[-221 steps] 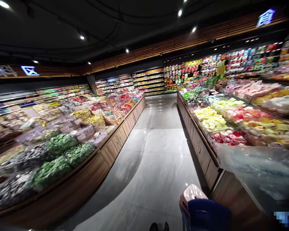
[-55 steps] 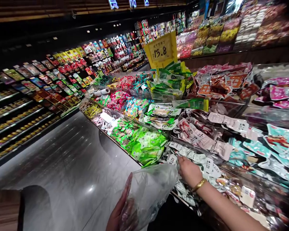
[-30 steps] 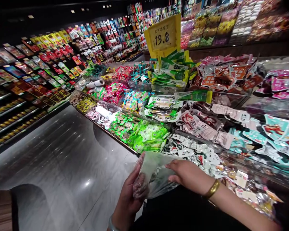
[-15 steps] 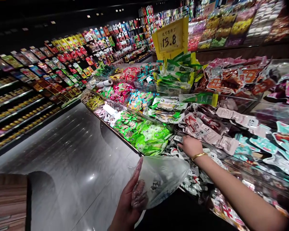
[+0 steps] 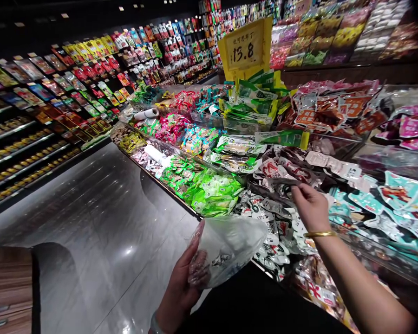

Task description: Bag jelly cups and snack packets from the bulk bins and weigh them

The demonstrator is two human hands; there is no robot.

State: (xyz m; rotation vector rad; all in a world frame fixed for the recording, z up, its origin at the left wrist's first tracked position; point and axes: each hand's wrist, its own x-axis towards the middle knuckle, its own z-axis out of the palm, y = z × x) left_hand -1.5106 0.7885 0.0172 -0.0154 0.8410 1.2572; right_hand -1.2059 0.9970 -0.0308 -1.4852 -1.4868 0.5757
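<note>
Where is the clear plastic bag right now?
The clear plastic bag is at lower centre of the head view, held in the left hand, below the bright green packets.

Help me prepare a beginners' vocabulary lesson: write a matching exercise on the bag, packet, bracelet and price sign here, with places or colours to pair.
1. Clear bag
2. Dark packet
3. Gold bracelet
4. Price sign

A. Around the right wrist
B. Yellow, reading 13.8
C. Held in the left hand
D. Pinched by the right hand

Pairs: 1-C, 2-D, 3-A, 4-B
</note>
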